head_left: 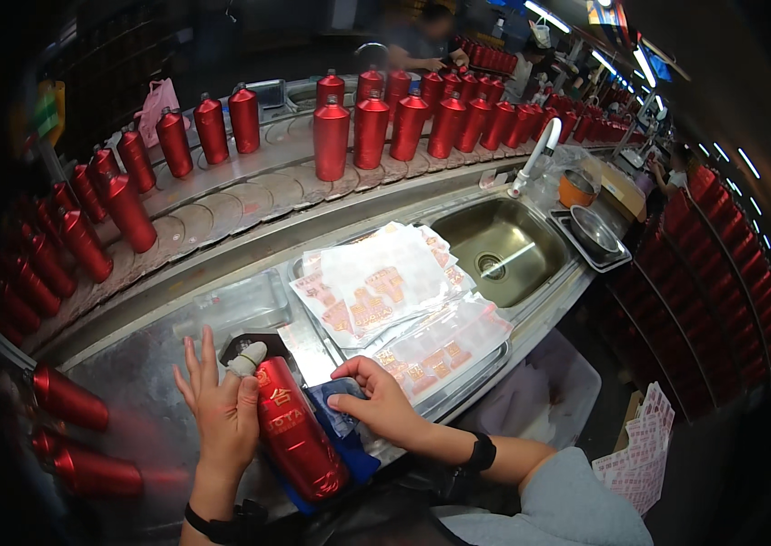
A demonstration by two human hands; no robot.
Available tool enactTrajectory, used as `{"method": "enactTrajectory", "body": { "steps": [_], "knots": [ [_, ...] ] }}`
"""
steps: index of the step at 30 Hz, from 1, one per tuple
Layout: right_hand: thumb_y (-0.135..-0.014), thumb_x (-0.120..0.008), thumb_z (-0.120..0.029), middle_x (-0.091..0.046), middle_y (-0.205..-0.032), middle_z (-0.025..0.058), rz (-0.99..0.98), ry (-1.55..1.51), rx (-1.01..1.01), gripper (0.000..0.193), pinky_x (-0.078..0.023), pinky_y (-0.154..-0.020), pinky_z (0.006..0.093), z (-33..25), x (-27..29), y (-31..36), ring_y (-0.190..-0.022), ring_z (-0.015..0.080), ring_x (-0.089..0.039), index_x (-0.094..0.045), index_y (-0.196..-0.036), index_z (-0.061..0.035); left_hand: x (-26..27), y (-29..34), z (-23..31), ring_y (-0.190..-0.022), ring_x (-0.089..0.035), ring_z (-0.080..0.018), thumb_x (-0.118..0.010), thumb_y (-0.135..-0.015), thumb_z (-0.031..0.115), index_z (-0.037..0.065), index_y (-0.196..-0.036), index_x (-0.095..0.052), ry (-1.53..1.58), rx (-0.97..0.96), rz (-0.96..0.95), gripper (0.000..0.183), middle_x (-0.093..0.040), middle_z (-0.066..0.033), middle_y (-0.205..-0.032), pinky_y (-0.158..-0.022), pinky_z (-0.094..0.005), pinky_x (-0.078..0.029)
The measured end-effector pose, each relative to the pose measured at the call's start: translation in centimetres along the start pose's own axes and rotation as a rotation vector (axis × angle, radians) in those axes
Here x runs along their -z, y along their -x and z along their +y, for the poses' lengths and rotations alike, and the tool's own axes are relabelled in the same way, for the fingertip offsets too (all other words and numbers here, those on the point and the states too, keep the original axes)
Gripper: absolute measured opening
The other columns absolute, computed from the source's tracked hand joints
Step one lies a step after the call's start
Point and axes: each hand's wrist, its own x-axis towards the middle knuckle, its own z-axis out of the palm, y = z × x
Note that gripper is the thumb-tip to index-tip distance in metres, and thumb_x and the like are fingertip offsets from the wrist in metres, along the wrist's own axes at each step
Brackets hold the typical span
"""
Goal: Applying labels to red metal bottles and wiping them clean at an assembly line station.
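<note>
A red metallic bottle [299,437] with gold lettering lies tilted at the near edge of the steel counter, on a dark blue cloth [358,460]. My left hand [221,414] is beside its upper end, fingers spread and thumb near the bottle's side. One of its fingers carries a whitish wrap [247,358]. My right hand [372,400] pinches a folded blue-grey cloth [335,405] against the bottle's right side. Just beyond the bottle's end is a dark, angular container [262,341], partly covered by the wrapped finger.
Sheets of gold-and-red transfers [385,282] lie on a tray beside a steel sink [503,250] with a white tap [538,159]. Red bottles [331,141] line a curving conveyor [221,205]. Two red bottles [94,469] lie at left. Bowls [593,227] stand right; people work farther back.
</note>
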Motion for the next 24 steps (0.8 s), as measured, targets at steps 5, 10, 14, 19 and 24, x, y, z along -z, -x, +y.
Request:
{"method": "enactTrajectory", "body": {
  "steps": [5,10,14,19,24],
  "knots": [
    [-0.085,-0.069,0.000,-0.062,-0.103,0.0047,0.059,-0.030,0.010,0.034,-0.050,-0.081,0.0224,-0.1,1.0,-0.2,-0.092,0.0075,-0.060,-0.051,-0.114,-0.0022,0.7,0.0,1.6,-0.146,-0.012,-0.0452,-0.054,-0.095,0.031,0.015,-0.112,-0.071,-0.093,-0.091,-0.015,0.029,-0.025,-0.0202,-0.158,-0.113,-0.0635,0.002],
    [-0.085,-0.069,0.001,-0.061,-0.103,0.0047,0.083,-0.019,0.033,0.034,-0.050,-0.081,0.0222,-0.5,1.2,0.0,-0.092,0.0074,-0.060,-0.050,-0.114,-0.0020,1.3,0.8,2.6,-0.146,-0.012,-0.0465,-0.057,-0.093,0.031,0.019,-0.114,-0.072,-0.202,-0.149,-0.078,0.029,-0.027,-0.0201,-0.157,-0.112,-0.0666,0.002],
    [-0.085,-0.069,0.001,-0.061,-0.102,0.0044,0.105,0.048,0.069,0.035,-0.049,-0.082,0.0219,-1.1,1.0,0.2,-0.093,0.0072,-0.059,-0.050,-0.114,-0.0020,1.4,2.1,3.1,-0.146,-0.012,-0.0473,-0.060,-0.090,0.033,0.021,-0.111,-0.073,-0.216,-0.192,-0.107,0.027,-0.028,-0.0197,-0.157,-0.111,-0.0680,0.004],
    [-0.084,-0.070,0.000,-0.061,-0.102,0.0043,0.113,0.199,0.191,0.040,-0.048,-0.083,0.0219,-2.3,-0.5,0.1,-0.093,0.0077,-0.059,-0.049,-0.118,-0.0015,1.7,4.9,2.8,-0.145,-0.012,-0.0478,-0.061,-0.090,0.034,0.021,-0.111,-0.073,-0.164,-0.222,-0.126,0.028,-0.028,-0.0204,-0.156,-0.111,-0.0682,0.004],
    [-0.083,-0.071,-0.001,-0.063,-0.099,0.0054,0.120,0.579,0.444,0.031,-0.049,-0.078,0.0254,-3.8,-3.5,0.4,-0.092,0.0100,-0.059,-0.057,-0.111,-0.0018,0.8,7.9,0.9,-0.146,-0.012,-0.0479,-0.055,-0.094,0.039,0.021,-0.117,-0.071,-0.080,-0.167,-0.097,0.033,-0.026,-0.0235,-0.156,-0.111,-0.0670,0.005]
  ]
}}
